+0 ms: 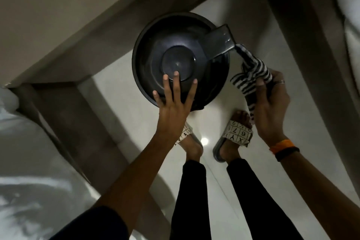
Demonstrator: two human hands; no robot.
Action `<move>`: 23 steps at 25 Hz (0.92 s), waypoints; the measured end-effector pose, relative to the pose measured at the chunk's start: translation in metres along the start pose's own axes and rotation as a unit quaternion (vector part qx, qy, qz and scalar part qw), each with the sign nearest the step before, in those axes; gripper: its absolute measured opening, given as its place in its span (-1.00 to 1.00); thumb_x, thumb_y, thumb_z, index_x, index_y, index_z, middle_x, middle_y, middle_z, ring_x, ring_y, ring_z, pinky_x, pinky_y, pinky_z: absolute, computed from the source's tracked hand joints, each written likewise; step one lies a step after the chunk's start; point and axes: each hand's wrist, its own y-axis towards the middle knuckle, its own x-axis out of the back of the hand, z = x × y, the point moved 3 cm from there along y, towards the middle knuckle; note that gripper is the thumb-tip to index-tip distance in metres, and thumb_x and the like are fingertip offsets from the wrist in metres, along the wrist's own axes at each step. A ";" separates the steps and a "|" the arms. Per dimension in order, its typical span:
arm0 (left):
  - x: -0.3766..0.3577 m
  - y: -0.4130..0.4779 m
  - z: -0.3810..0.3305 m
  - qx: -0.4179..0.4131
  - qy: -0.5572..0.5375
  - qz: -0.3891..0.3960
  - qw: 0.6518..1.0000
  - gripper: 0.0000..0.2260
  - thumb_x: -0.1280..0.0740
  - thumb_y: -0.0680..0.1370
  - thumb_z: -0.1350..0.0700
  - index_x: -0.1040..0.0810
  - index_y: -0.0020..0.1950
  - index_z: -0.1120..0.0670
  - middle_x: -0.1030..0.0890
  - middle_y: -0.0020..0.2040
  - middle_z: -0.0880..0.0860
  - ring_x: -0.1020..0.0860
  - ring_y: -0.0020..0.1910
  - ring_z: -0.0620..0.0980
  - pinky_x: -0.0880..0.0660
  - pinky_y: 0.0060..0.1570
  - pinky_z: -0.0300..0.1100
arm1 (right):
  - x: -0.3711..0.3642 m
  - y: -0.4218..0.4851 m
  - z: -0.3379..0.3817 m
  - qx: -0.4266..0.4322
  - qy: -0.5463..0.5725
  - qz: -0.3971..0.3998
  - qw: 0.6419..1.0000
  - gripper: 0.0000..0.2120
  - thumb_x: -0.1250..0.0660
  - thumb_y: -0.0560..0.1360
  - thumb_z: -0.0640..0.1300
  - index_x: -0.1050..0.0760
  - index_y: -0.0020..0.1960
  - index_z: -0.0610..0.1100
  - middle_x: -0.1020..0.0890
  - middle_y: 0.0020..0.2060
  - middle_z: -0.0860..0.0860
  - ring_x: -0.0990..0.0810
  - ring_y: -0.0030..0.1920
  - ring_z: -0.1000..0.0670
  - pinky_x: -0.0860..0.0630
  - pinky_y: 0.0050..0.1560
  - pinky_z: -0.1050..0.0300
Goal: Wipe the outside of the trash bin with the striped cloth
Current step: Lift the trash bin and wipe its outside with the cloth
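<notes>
Left hand (173, 101) splayed on trash bin (153, 48); right hand (270, 99) grips striped cloth (251, 78) beside slippers (236, 135)

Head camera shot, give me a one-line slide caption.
Left hand steadies the black trash bin lid while the right hand holds the striped cloth against its pedal side.

Single head view, looking steeply down, close over trash bin (180, 60).
</notes>
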 end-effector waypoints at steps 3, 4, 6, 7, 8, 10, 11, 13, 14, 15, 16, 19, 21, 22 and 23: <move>0.005 0.011 0.001 0.045 0.011 0.022 0.999 0.11 -0.55 0.41 -0.11 0.20 0.67 -0.07 -0.03 0.65 0.35 -0.06 0.60 0.46 -0.27 0.36 0.52 | 0.006 -0.001 -0.013 -0.014 0.009 0.011 1.000 -0.78 -0.20 0.70 -0.16 -0.45 0.25 -0.29 -0.57 -0.05 0.16 -0.56 -0.06 0.42 -0.50 -0.05 0.53; 0.006 0.015 0.001 0.052 0.017 0.022 0.998 0.07 -0.53 0.44 -0.09 0.19 0.67 -0.07 -0.03 0.64 0.35 -0.05 0.59 0.46 -0.27 0.35 0.53 | 0.007 -0.001 -0.017 -0.016 0.008 0.015 1.000 -0.77 -0.20 0.69 -0.14 -0.46 0.25 -0.26 -0.58 -0.04 0.15 -0.57 -0.06 0.43 -0.50 -0.06 0.53; 0.011 0.023 -0.002 0.052 0.017 0.023 0.998 -0.03 -0.47 0.50 0.00 0.16 0.67 -0.06 -0.02 0.64 0.37 -0.04 0.59 0.48 -0.26 0.34 0.54 | 0.010 0.001 -0.022 -0.018 0.012 0.023 0.999 -0.77 -0.21 0.69 -0.13 -0.46 0.27 -0.23 -0.58 -0.03 0.15 -0.57 -0.05 0.41 -0.53 -0.04 0.49; 0.016 0.029 -0.004 0.051 0.007 0.024 0.998 -0.06 -0.44 0.51 0.05 0.15 0.67 -0.05 -0.02 0.64 0.38 -0.04 0.58 0.49 -0.26 0.34 0.55 | 0.011 0.002 -0.026 -0.024 0.018 0.026 0.999 -0.78 -0.20 0.70 -0.13 -0.46 0.27 -0.23 -0.59 -0.02 0.15 -0.57 -0.04 0.39 -0.54 -0.02 0.45; 0.024 0.035 -0.005 0.054 -0.004 0.023 0.998 -0.07 -0.44 0.51 0.12 0.14 0.67 -0.04 -0.02 0.64 0.38 -0.03 0.58 0.49 -0.26 0.34 0.56 | 0.012 0.004 -0.028 -0.029 0.024 0.025 0.999 -0.79 -0.20 0.70 -0.14 -0.46 0.27 -0.22 -0.59 -0.02 0.14 -0.57 -0.04 0.37 -0.56 0.00 0.38; 0.044 0.045 -0.003 0.071 -0.037 0.018 0.997 -0.02 -0.47 0.45 0.20 0.11 0.67 0.00 -0.02 0.64 0.36 -0.03 0.59 0.48 -0.23 0.35 0.56 | 0.012 0.005 -0.026 -0.026 0.045 0.005 0.999 -0.84 -0.19 0.70 -0.12 -0.43 0.23 -0.15 -0.58 -0.03 0.19 -0.58 -0.04 0.33 -0.57 0.00 0.26; 0.054 0.049 -0.001 0.081 -0.068 0.027 0.994 -0.01 -0.49 0.43 0.16 0.11 0.66 0.00 -0.01 0.65 0.33 -0.02 0.60 0.46 -0.21 0.36 0.55 | 0.012 0.005 -0.027 -0.029 0.063 -0.005 0.998 -0.87 -0.18 0.69 -0.11 -0.41 0.20 -0.12 -0.58 -0.05 0.21 -0.58 -0.03 0.31 -0.58 -0.01 0.22; 0.070 0.052 0.009 0.109 -0.148 0.052 0.982 0.01 -0.52 0.42 -0.05 0.10 0.66 -0.01 -0.03 0.66 0.27 -0.03 0.62 0.40 -0.17 0.40 0.50 | 0.011 0.001 -0.024 -0.049 0.110 -0.013 0.993 -0.90 -0.17 0.68 -0.08 -0.37 0.17 -0.07 -0.59 -0.05 0.19 -0.61 0.01 0.19 -0.63 0.02 0.04; 0.076 0.052 0.014 0.134 -0.198 0.061 0.969 0.01 -0.51 0.41 -0.12 0.07 0.66 -0.02 -0.08 0.66 0.25 -0.07 0.62 0.37 -0.18 0.42 0.46 | 0.007 -0.001 -0.022 -0.060 0.129 -0.010 0.990 -0.90 -0.17 0.67 -0.08 -0.37 0.16 -0.05 -0.60 -0.02 0.18 -0.62 0.04 0.11 -0.64 0.07 -0.08; 0.080 0.050 0.019 0.161 -0.246 0.072 0.953 -0.02 -0.51 0.40 -0.12 0.01 0.65 -0.02 -0.17 0.64 0.23 -0.16 0.60 0.35 -0.23 0.44 0.41 | -0.001 -0.005 -0.019 -0.071 0.147 0.005 0.987 -0.90 -0.18 0.67 -0.07 -0.39 0.16 -0.04 -0.60 0.02 0.17 -0.62 0.08 0.07 -0.63 0.13 -0.15; 0.082 0.050 0.023 0.187 -0.283 0.088 0.937 -0.07 -0.50 0.40 -0.08 -0.06 0.64 -0.01 -0.31 0.58 0.22 -0.30 0.54 0.34 -0.33 0.44 0.34 | -0.011 -0.009 -0.018 -0.079 0.152 0.032 0.985 -0.86 -0.19 0.65 -0.04 -0.41 0.18 -0.04 -0.62 0.08 0.14 -0.61 0.14 0.06 -0.60 0.22 -0.18; 0.071 0.048 0.021 0.258 -0.338 0.157 0.891 -0.34 -0.48 0.43 0.12 -0.34 0.50 0.03 -0.62 0.27 0.19 -0.58 0.26 0.29 -0.54 0.30 0.11 | -0.062 -0.021 -0.019 -0.032 0.011 0.198 0.980 -0.60 -0.22 0.60 0.12 -0.47 0.32 -0.09 -0.44 0.52 -0.05 -0.28 0.54 0.07 -0.10 0.66 -0.20; 0.058 0.041 0.016 0.302 -0.364 0.195 0.859 -0.47 -0.46 0.43 0.17 -0.47 0.39 0.11 -0.65 0.20 0.20 -0.59 0.22 0.27 -0.55 0.28 0.11 | -0.094 -0.026 -0.029 -0.042 -0.032 0.279 0.959 -0.47 -0.14 0.59 0.27 -0.47 0.35 -0.07 -0.23 0.64 -0.01 0.00 0.54 0.24 0.25 0.64 -0.06; 0.053 0.035 0.014 0.321 -0.374 0.201 0.847 -0.52 -0.46 0.43 0.18 -0.50 0.34 0.13 -0.66 0.17 0.21 -0.60 0.19 0.27 -0.56 0.26 0.13 | -0.103 -0.023 -0.036 -0.059 -0.024 0.282 0.957 -0.43 -0.09 0.59 0.29 -0.46 0.38 -0.08 -0.21 0.65 0.00 0.01 0.57 0.23 0.29 0.63 -0.02; 0.048 0.029 0.012 0.337 -0.379 0.202 0.838 -0.54 -0.45 0.42 0.19 -0.52 0.32 0.14 -0.67 0.15 0.20 -0.60 0.17 0.26 -0.57 0.24 0.13 | -0.111 -0.016 -0.044 -0.074 -0.023 0.280 0.957 -0.44 -0.07 0.62 0.26 -0.45 0.41 -0.10 -0.22 0.64 -0.02 -0.05 0.62 0.14 0.29 0.65 -0.04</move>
